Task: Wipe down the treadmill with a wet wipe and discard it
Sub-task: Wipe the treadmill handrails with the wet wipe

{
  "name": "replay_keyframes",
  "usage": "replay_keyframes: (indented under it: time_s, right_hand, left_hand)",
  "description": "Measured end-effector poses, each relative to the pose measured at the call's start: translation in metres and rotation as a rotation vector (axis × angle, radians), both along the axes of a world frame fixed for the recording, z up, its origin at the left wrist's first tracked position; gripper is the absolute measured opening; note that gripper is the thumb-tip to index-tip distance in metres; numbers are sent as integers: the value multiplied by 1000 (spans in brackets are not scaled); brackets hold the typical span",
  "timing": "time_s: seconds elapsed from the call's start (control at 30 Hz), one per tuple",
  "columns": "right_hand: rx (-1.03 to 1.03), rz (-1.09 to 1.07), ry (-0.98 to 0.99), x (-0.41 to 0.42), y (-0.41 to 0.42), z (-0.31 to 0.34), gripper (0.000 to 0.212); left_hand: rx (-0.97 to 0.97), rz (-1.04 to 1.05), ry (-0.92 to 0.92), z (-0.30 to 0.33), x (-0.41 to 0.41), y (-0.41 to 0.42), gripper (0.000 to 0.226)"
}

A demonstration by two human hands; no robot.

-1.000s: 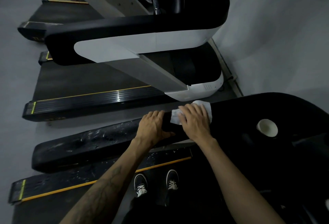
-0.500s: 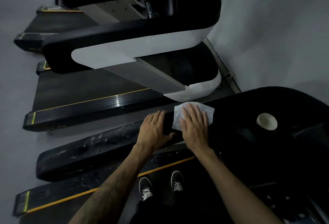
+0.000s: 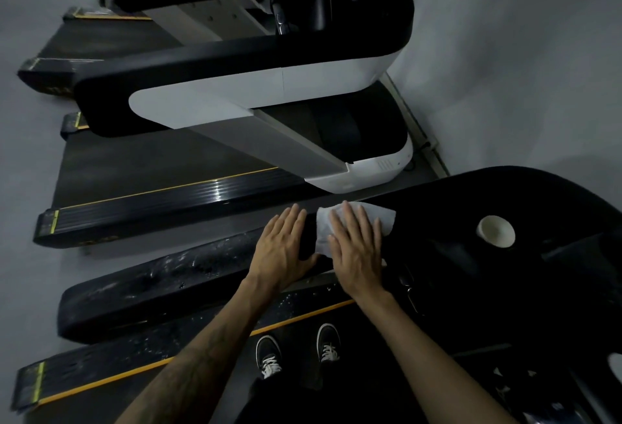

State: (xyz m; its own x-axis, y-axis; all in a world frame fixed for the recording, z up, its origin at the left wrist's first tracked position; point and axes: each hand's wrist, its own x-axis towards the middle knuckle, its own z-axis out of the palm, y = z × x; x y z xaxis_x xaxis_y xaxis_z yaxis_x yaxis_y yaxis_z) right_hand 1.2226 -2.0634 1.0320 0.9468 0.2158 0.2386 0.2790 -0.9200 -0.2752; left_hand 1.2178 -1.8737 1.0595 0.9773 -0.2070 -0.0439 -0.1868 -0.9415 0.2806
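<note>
Wipe (image 3: 361,221) spread on black treadmill (image 3: 471,272) rail, under right hand (image 3: 356,248), fingers straight, pressing flat. Left hand (image 3: 284,248) just beside, fingers straight, resting on rail. Cup (image 3: 495,231) in console.

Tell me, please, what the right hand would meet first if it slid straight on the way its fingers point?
Likely nothing solid: the right hand runs off the wet wipe and over the handrail edge, toward the floor gap; depth is unclear.

- Treadmill handrail (image 3: 161,285): black, matt, looks like plastic, speckled with pale streaks.
- Wet wipe (image 3: 356,225): white, soft, creased cloth-like sheet.
- Neighbouring treadmill side rail (image 3: 188,201): glossy black, ribbed.
- Cup (image 3: 495,231): white, matt.
</note>
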Motion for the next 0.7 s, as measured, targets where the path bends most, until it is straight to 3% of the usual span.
replay_keyframes:
  time_s: [0.13, 0.33, 0.53, 0.7]
  right_hand:
    - [-77, 155, 18, 28, -20, 9, 51]
    - [45, -79, -37, 0, -7, -8, 49]
    - [-7, 198, -56, 13, -23, -1, 48]
    - [38, -46, -5, 9, -29, -1, 52]
  left_hand:
    - [2, 1, -14, -1, 0, 0, 95]
    - [-24, 25, -7, 1, 1, -2, 94]
    - [-20, 20, -15, -3, 2, -1, 95]
    - [4, 23, -25, -3, 2, -3, 96]
